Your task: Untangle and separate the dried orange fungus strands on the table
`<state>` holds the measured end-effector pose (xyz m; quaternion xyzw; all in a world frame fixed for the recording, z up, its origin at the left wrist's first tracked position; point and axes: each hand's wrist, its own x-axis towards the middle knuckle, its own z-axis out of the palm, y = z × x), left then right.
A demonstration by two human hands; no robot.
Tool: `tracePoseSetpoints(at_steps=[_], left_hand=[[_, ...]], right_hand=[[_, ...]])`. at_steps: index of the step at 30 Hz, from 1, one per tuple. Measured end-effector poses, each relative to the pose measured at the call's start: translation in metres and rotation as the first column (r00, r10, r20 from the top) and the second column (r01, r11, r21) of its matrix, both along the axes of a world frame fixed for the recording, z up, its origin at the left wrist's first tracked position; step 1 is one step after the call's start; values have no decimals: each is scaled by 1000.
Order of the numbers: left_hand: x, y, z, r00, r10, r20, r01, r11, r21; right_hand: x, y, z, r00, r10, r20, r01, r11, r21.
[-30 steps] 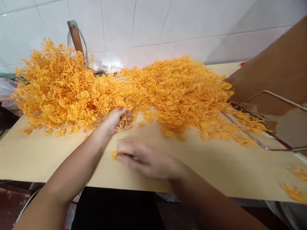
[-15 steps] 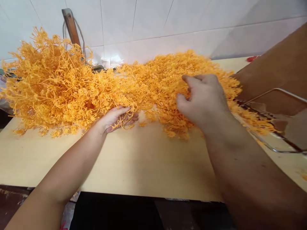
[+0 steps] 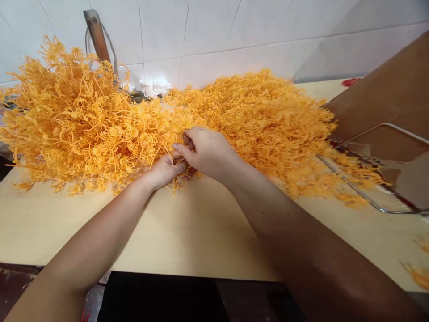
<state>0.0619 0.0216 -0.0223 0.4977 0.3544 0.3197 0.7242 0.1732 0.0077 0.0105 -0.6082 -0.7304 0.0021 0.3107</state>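
A big tangled heap of orange plastic sprigs covers the back of a pale wooden tabletop. At the heap's front edge my left hand is closed around a small bunch of the orange sprigs. My right hand sits right against it, fingers curled and pinching at the same bunch. A flatter spread of the same sprigs stretches to the right behind my right forearm.
A metal wire frame lies at the right on a brown bag or box. A few loose orange bits lie at the right front edge. White tiled wall behind, with a wooden post and a white rag.
My right hand went from the table front up onto the right pile, then came left to meet my left hand. The left hand stayed holding its bunch.
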Motion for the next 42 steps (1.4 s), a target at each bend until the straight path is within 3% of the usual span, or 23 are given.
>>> tracePoseSetpoints(at_steps=[3, 6, 10, 14, 17, 21, 23, 24, 27, 28, 29, 32, 34, 36, 39, 42], left_hand=[[-1, 1, -1, 1000, -4, -2, 5, 999, 49], [-3, 2, -1, 1000, -7, 17, 6, 999, 40], [-7, 4, -1, 996, -31, 78, 31, 999, -6], [-10, 7, 0, 984, -92, 155, 105, 991, -80], [-9, 5, -1, 989, -5, 150, 15, 998, -67], [-5, 0, 1, 992, 74, 105, -67, 996, -66], [-1, 1, 2, 986, 142, 89, -136, 988, -76], [1, 2, 2, 975, 204, 84, -198, 977, -78], [4, 7, 3, 941, 332, 69, -328, 942, -66], [3, 8, 3, 946, 316, 67, -312, 948, -66], [1, 9, 2, 959, 277, 62, -273, 959, -70], [-9, 11, 2, 991, 65, 117, -50, 991, -125], [-16, 12, 2, 974, -106, 202, 136, 981, -142], [-21, 14, 3, 935, -226, 274, 269, 954, -132], [-24, 15, 6, 905, -307, 295, 351, 930, -108], [-25, 15, 7, 895, -333, 297, 379, 919, -111]], right_hand=[[12, -6, -1, 996, 50, -75, -51, 999, -19], [27, -13, -1, 955, 111, -274, -148, 982, -116], [41, -17, -4, 838, 245, -488, -388, 896, -216], [39, -17, -6, 830, 296, -472, -453, 852, -262], [37, -16, -7, 826, 333, -454, -468, 855, -224], [34, -20, -6, 745, 413, -524, -574, 797, -187], [26, -28, 1, 667, 471, -577, -661, 731, -168], [20, -33, 5, 612, 524, -593, -729, 664, -166], [2, -47, 17, 423, 683, -595, -902, 377, -208], [0, -48, 19, 409, 689, -599, -910, 358, -210], [0, -48, 19, 439, 662, -607, -892, 404, -204], [21, -37, 10, 591, 395, -703, -634, 767, -102], [42, -25, -1, 560, 208, -802, -378, 926, -23], [60, -13, -11, 549, 45, -835, -128, 991, -30], [70, -1, -25, 737, -172, -654, 194, 980, -40], [60, -3, -30, 893, -178, -413, 251, 959, 129]])
